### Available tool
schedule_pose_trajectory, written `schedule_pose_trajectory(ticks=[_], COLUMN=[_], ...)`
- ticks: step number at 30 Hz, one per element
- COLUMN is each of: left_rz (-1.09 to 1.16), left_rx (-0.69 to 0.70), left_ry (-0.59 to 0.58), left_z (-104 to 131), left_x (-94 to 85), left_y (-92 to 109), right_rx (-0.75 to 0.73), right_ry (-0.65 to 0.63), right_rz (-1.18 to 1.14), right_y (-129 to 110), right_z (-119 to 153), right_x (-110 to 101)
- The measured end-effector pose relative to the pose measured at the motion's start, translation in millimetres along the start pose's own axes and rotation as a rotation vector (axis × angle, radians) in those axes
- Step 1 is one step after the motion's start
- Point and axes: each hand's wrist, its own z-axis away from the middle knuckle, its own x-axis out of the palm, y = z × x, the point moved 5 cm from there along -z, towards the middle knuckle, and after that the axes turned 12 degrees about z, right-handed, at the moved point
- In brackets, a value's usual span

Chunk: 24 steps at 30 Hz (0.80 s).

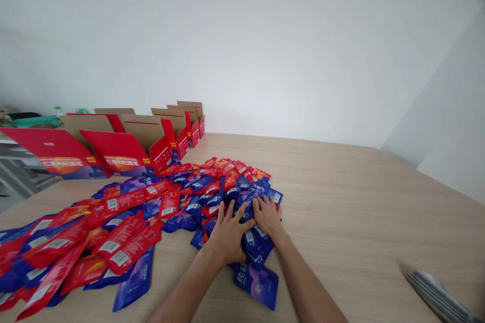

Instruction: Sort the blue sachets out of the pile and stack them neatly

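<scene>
A large heap of red and blue pouches (169,203) with barcode labels spreads over the left and middle of the table. My left hand (228,234) lies on blue pouches at the heap's near right end, fingers spread. Close beside it, my right hand (268,216) rests on the same part of the heap, its fingers stretched forward over blue pouches. Just below my hands, one blue pouch (256,285) with a purple pattern lies flat on the table. Some pouches under my palms are hidden.
Several open red cartons (125,154) with raised brown flaps stand in a row behind the heap, at the left. The wooden table (341,202) meets a white wall at the back. A blurred stack of grey, striped sheets (435,295) lies at the lower right.
</scene>
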Motion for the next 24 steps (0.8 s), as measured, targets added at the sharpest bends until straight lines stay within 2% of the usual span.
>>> schedule_pose_trajectory(ticks=[3, 5, 10, 13, 17, 20, 24], left_rz=[0.019, 0.03, 0.084, 0.125, 0.131, 0.126, 0.28], left_rx=[-0.003, -0.012, -0.035, 0.007, 0.144, 0.097, 0.086], left_ry=[0.005, 0.008, 0.026, 0.063, 0.015, 0.101, 0.264], left_z=[2.5, 4.1, 10.6, 10.6, -0.3, -9.2, -3.9], left_x=[-0.5, -1.0, -7.4, -7.5, 15.3, 26.2, 14.0], left_y=[-0.9, -0.6, 7.0, 25.9, 59.9, 66.6, 62.9], right_rx=[-0.004, -0.029, -0.092, -0.139, -0.29, -0.285, -0.279], right_ry=[0.002, 0.008, 0.059, 0.034, -0.024, -0.039, 0.061], right_rz=[-0.04, -0.08, -0.155, -0.165, -0.088, 0.008, -0.182], right_y=[0.9, 7.5, 41.7, 56.8, 53.0, 51.1, 51.8], right_z=[-1.3, -0.9, 15.9, 38.3, 65.7, 72.4, 72.0], right_x=[-1.1, -9.1, -39.1, -41.0, -32.3, -35.8, -62.5])
